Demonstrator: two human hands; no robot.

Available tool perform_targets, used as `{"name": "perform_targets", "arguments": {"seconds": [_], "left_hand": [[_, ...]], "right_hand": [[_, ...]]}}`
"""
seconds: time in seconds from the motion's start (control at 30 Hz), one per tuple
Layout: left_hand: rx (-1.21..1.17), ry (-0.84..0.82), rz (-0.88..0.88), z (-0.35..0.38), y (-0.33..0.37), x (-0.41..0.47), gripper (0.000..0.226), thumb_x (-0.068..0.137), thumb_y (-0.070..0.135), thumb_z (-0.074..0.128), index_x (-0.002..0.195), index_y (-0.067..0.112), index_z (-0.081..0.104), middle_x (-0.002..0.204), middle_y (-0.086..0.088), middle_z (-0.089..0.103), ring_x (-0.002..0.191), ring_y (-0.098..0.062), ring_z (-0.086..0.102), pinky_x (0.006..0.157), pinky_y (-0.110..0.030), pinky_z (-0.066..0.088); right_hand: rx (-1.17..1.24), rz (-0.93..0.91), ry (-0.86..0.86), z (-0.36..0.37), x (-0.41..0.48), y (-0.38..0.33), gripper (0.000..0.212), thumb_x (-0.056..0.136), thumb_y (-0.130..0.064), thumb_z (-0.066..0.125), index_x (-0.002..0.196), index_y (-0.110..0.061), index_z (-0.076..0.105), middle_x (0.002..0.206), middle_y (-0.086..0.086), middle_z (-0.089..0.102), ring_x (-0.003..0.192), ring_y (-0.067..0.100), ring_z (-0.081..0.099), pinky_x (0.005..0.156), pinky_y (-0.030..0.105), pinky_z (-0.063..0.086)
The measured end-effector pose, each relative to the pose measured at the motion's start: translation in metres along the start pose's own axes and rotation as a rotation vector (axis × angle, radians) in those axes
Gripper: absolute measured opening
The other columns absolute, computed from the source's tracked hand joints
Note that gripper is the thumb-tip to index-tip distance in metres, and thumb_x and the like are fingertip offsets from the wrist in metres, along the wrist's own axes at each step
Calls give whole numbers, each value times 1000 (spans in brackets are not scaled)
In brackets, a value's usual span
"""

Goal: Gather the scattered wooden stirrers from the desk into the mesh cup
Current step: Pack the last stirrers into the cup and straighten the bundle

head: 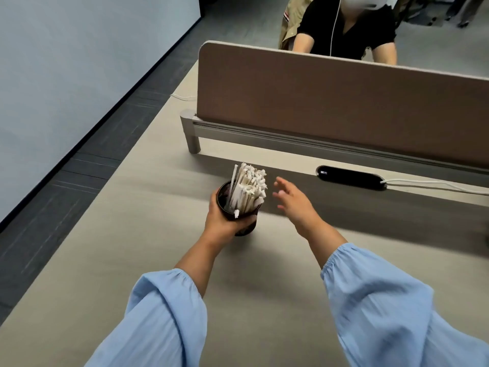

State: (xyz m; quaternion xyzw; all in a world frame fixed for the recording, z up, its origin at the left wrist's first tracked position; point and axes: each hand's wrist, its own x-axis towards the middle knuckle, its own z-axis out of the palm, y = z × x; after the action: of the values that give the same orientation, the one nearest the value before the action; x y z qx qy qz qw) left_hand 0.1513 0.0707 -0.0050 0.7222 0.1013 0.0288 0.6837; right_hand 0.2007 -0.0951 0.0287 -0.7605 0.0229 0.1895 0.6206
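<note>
A dark mesh cup (244,227) stands on the beige desk (148,234), packed with a bundle of paper-wrapped wooden stirrers (247,188) that lean to the right and stick out well above the rim. My left hand (221,221) is wrapped around the cup from the near left side. My right hand (293,200) hovers just right of the stirrers, fingers spread, slightly blurred, holding nothing. I see no loose stirrers on the desk surface.
A brown divider panel (344,107) on a grey rail crosses the back of the desk. A black cable port (350,177) with a white cable sits to the right. A person in black sits behind the panel. The desk's left edge drops to dark floor.
</note>
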Motion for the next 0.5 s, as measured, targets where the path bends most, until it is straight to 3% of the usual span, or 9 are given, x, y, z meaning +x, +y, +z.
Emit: {"name": "perform_targets", "arguments": {"seconds": [0.07, 0.13, 0.23, 0.3, 0.4, 0.5], "left_hand": [[32, -79, -32, -12, -2, 13, 85, 57, 7, 78, 127, 17, 31, 115, 8, 52, 103, -2, 54, 84, -12, 45], [59, -200, -64, -25, -2, 23, 82, 63, 4, 73, 131, 18, 28, 116, 8, 52, 102, 0, 55, 89, -19, 46], [109, -316, -56, -44, -5, 42, 72, 77, -7, 62, 132, 25, 28, 124, 11, 50, 113, 6, 49, 95, -19, 42], [141, -295, -74, -53, -10, 56, 69, 82, -14, 53, 135, 23, 29, 131, 5, 48, 126, -5, 42, 100, -20, 37], [159, -182, -59, -57, -13, 75, 64, 83, -13, 50, 137, 17, 34, 137, -4, 46, 129, -14, 40, 109, -35, 31], [151, -42, -66, -66, -18, 101, 54, 77, 6, 56, 129, 18, 45, 131, -12, 51, 123, -20, 47, 106, -45, 35]], "right_hand": [[-302, -3, -211, 10, 13, 14, 59, 88, 5, 51, 142, -13, 35, 140, 7, 47, 123, 19, 49, 82, 13, 45], [-433, -49, -312, 21, 22, 18, 62, 79, 1, 67, 134, -11, 44, 125, 5, 58, 114, 16, 55, 82, 14, 45], [-360, -135, -127, 33, 36, 13, 53, 70, -11, 79, 119, -16, 59, 95, -16, 63, 89, 1, 60, 73, 5, 42], [-332, -136, -68, 41, 48, 10, 55, 69, -13, 80, 119, -19, 58, 95, -16, 63, 89, 4, 61, 75, 9, 42], [-312, -147, -76, 56, 64, 1, 60, 71, -12, 78, 125, -21, 54, 104, -12, 61, 99, 9, 58, 85, 20, 40], [-314, -154, -75, 70, 90, -8, 59, 73, -14, 77, 126, -20, 52, 112, -8, 62, 105, 11, 57, 87, 22, 40]]}}
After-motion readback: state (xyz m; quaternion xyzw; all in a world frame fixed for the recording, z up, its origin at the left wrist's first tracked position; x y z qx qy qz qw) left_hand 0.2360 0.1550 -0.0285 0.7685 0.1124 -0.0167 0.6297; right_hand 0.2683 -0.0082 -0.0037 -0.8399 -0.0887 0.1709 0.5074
